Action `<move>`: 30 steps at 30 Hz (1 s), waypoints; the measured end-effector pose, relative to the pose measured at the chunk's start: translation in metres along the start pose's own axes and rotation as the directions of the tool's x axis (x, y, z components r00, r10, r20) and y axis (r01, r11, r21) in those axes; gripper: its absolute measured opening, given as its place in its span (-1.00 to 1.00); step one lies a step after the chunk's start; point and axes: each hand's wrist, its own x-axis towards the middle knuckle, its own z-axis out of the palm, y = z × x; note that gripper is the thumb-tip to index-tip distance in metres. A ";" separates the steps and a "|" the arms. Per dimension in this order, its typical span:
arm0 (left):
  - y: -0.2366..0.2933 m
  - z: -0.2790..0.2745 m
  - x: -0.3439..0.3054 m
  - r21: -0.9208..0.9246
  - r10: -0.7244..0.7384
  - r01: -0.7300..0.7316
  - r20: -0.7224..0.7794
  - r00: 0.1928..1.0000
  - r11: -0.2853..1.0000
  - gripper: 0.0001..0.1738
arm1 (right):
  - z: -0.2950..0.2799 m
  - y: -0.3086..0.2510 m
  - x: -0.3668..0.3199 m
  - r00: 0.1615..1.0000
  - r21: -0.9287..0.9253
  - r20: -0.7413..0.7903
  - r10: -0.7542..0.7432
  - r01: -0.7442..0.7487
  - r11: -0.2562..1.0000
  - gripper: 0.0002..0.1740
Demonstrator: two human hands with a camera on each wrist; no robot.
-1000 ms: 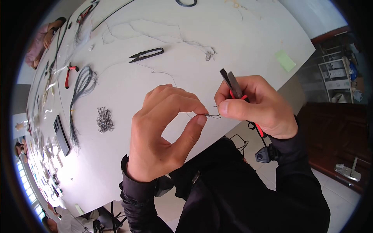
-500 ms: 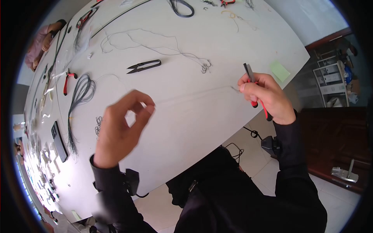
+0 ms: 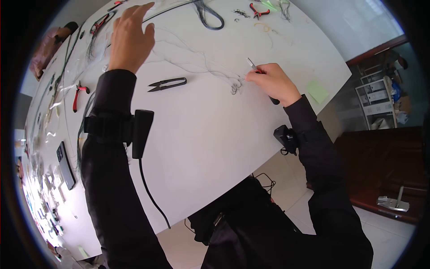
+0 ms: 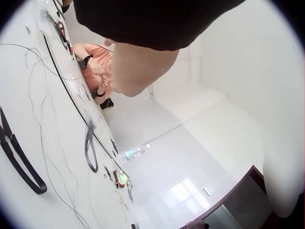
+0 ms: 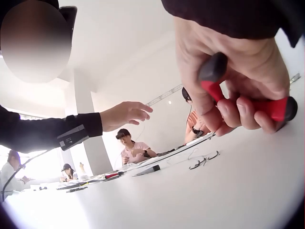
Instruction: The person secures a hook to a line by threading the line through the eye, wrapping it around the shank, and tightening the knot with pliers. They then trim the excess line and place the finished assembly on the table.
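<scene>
My right hand [image 3: 274, 83] grips a pair of pliers [image 5: 217, 69] with red and black handles, their metal nose [image 3: 251, 63] pointing away over the table. Just left of its fingertips lies a small bunch of fish hooks [image 3: 235, 86] on thin grey line [image 3: 197, 66]. The hooks [image 5: 205, 160] also show on the tabletop below the right hand in the right wrist view. My left hand [image 3: 132, 40] is raised over the far left part of the table, fingers loosely extended and thumb apart. Black thread snips [image 3: 168, 84] lie between the two hands.
On the white table [image 3: 201, 143] are red-handled pliers [image 3: 79, 96], a phone [image 3: 66, 165], a coil of dark line [image 3: 210, 18], more pliers [image 3: 259, 11] and a green sticky note [image 3: 318, 91]. A person [image 5: 136, 148] sits across the table.
My left hand has let go of its pinch near the right hand and swung up to the far left. The right hand, still holding the pliers, has moved forward and left to the hooks.
</scene>
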 end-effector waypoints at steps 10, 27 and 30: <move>0.124 -0.018 -0.079 -0.483 0.049 0.226 0.491 0.870 0.846 -0.77 | -0.003 -0.015 0.005 0.995 -0.220 0.083 0.050 -0.031 0.975 -0.64; 0.151 -0.013 -0.113 -0.408 0.058 0.160 0.473 0.879 0.899 -0.61 | 0.007 -0.008 0.004 0.997 -0.038 0.057 0.053 -0.051 0.998 -0.70; 0.152 -0.013 -0.114 -0.403 0.044 0.172 0.474 0.879 0.899 -0.60 | 0.012 -0.010 0.000 0.999 -0.020 0.044 0.019 -0.018 1.000 -0.63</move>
